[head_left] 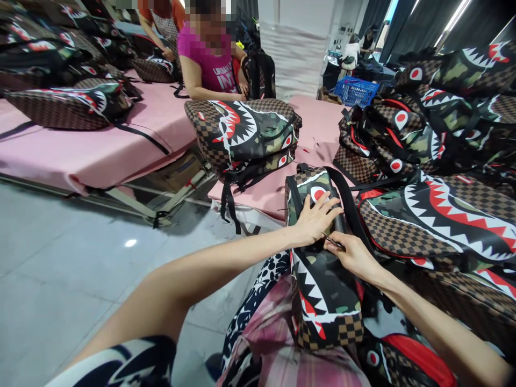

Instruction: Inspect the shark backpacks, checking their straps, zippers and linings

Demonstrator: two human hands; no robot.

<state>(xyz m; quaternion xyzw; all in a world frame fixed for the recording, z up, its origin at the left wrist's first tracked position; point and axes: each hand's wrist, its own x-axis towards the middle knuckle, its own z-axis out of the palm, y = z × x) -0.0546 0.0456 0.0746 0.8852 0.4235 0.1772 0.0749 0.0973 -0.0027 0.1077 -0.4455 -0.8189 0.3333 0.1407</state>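
A backpack (322, 301) with brown checks, camouflage and a shark-mouth print stands on end against my lap, reaching up to the table edge. My left hand (316, 219) lies on its upper part, fingers spread beside the red-and-white eye print. Just right of it, my right hand (355, 255) is closed on a thin, pointed dark metal tool (334, 242), like thread snips. Its tip is near the left hand's heel, close to the bag's surface; whether it touches cannot be made out. A black strap (347, 201) curves along the bag's right side.
Similar bags lie stacked on the pink table (318, 115): a pair ahead (245, 131) and a large pile (455, 209) at right. Further bags (68, 105) rest on the left table (141, 115). Across stands a person in a magenta shirt (212, 62). A blue crate (357, 91) is behind.
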